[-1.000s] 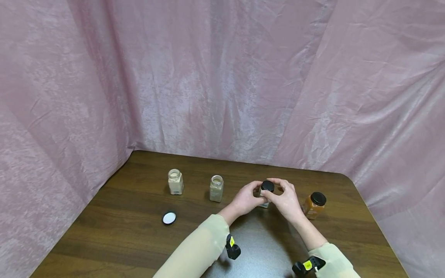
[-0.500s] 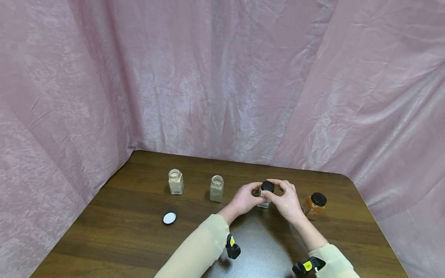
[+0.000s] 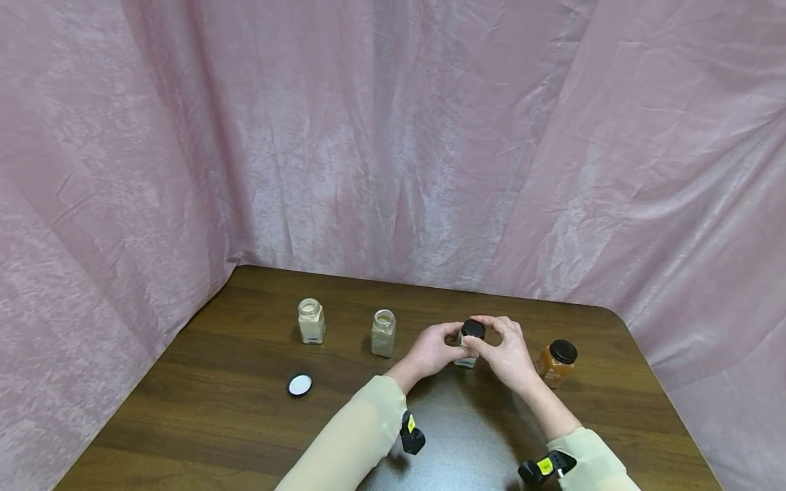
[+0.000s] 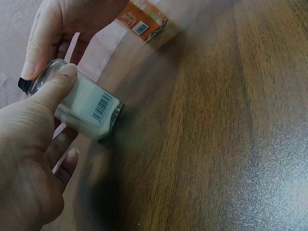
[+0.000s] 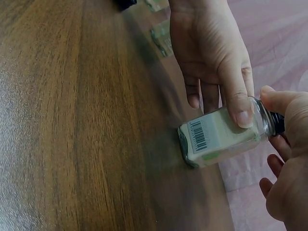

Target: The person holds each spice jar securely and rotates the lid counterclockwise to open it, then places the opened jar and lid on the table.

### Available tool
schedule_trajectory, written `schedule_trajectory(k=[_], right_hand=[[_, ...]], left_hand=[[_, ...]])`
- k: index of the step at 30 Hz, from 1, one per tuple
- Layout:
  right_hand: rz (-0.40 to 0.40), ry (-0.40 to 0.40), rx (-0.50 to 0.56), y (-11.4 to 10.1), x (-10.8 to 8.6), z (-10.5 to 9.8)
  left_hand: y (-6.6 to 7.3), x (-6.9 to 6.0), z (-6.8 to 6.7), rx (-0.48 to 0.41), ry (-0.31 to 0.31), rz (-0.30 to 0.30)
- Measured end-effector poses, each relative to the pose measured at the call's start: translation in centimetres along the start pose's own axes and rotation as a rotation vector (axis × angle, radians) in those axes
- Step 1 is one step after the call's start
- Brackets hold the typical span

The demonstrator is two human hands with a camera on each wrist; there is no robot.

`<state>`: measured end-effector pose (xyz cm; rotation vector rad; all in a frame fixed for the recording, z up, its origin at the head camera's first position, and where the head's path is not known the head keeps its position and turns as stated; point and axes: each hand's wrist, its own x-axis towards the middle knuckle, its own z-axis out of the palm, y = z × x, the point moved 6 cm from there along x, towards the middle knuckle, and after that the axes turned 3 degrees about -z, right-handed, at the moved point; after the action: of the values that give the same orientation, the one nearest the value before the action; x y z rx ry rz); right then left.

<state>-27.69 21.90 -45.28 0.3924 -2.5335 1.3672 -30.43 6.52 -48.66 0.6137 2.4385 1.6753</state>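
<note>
Left hand [image 3: 431,352] pinching jar [image 4: 89,103], right hand [image 3: 507,353] its lid [image 3: 473,329], toward far edge of table [image 3: 202,409]; slack grip could tip jar.

From well above and behind, the head camera is looking down at the left grip [image 3: 431,352] and right grip [image 3: 506,356]; the wrist cameras [image 3: 414,440] are facing both closely from just behind, sharing the jar [image 4: 87,103].

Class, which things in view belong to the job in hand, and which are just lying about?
Job in hand:
left hand
right hand
held jar
its black lid

Apparently lying about:
leftmost open jar
second open jar
loose lid
orange jar
</note>
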Motion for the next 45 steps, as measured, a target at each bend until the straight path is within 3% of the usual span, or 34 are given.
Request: schedule_trajectory(k=[13, 24, 31, 38, 45], right_hand=[[-0.062, -0.025, -0.001, -0.29, 0.25, -0.11], [-0.166, -0.136, -0.015, -0.37, 0.2, 0.03], [-0.161, -0.159, -0.007, -0.41, 0.11, 0.06], [-0.11, -0.195, 0.031, -0.47, 0.03, 0.13], [-0.128, -0.133, -0.025, -0.53, -0.01, -0.11]], left_hand=[[-0.09, 0.11, -0.03, 0.008, 0.003, 0.002], [-0.39, 0.09, 0.14, -0.004, 0.021, -0.039], [-0.31, 0.07, 0.27, -0.016, 0.024, -0.025], [-0.34, 0.01, 0.17, -0.011, 0.021, -0.061], [-0.3, -0.24, 0.11, -0.014, 0.022, -0.022]])
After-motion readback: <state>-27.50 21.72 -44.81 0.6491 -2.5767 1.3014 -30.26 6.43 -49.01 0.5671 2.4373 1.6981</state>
